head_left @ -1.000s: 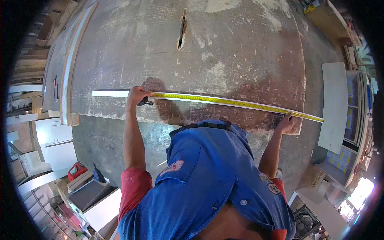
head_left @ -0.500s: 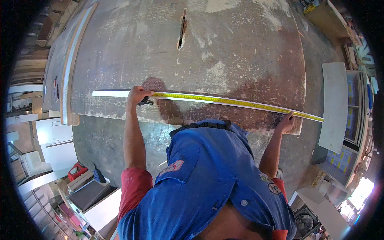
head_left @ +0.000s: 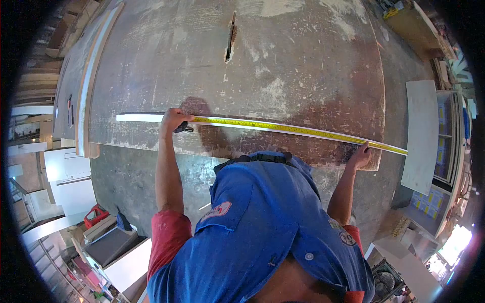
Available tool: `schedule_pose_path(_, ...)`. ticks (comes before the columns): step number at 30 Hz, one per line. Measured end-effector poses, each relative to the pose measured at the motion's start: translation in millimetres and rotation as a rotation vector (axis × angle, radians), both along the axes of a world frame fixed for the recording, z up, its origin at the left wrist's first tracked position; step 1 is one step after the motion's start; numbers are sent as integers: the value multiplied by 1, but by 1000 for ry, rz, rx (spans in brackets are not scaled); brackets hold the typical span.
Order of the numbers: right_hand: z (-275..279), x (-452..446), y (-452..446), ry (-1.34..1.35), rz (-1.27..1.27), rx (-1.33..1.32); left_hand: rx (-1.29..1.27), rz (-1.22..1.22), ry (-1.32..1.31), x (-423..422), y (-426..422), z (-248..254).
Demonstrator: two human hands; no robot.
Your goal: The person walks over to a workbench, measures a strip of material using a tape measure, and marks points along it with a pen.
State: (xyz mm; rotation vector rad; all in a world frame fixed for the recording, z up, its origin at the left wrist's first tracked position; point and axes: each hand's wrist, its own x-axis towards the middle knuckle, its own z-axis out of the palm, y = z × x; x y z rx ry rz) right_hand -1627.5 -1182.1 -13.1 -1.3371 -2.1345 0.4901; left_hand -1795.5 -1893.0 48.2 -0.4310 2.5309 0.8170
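Observation:
A long white strip (head_left: 139, 118) runs across the near part of the worn brown tabletop (head_left: 166, 65). Along it lies the yellow blade of a tape measure (head_left: 273, 125), pulled out to the strip's right end, past the table's right edge. My left hand (head_left: 173, 121) is closed around the dark tape case, which mostly hides under the fingers, and rests over the strip. Near the right edge, my right hand (head_left: 359, 155) pinches the blade and strip from the near side, thumb on top.
A long slot (head_left: 231, 38) cuts through the tabletop. Wooden strips (head_left: 96, 76) lie along its left side. On the right lean a pale panel (head_left: 421, 136) and a cabinet (head_left: 444, 151). A red tool (head_left: 96, 216) and boxes stand lower left, a fan (head_left: 386, 280) lower right.
Almost nothing differs; both hands keep their places on the tape measure and strip. The view shifts very slightly.

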Motion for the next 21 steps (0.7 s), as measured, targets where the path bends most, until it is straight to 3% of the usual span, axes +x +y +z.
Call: schedule_pose_path(21, 14, -3, -14, 2, -15, 38, -56, -7, 35, 1, -1, -7)
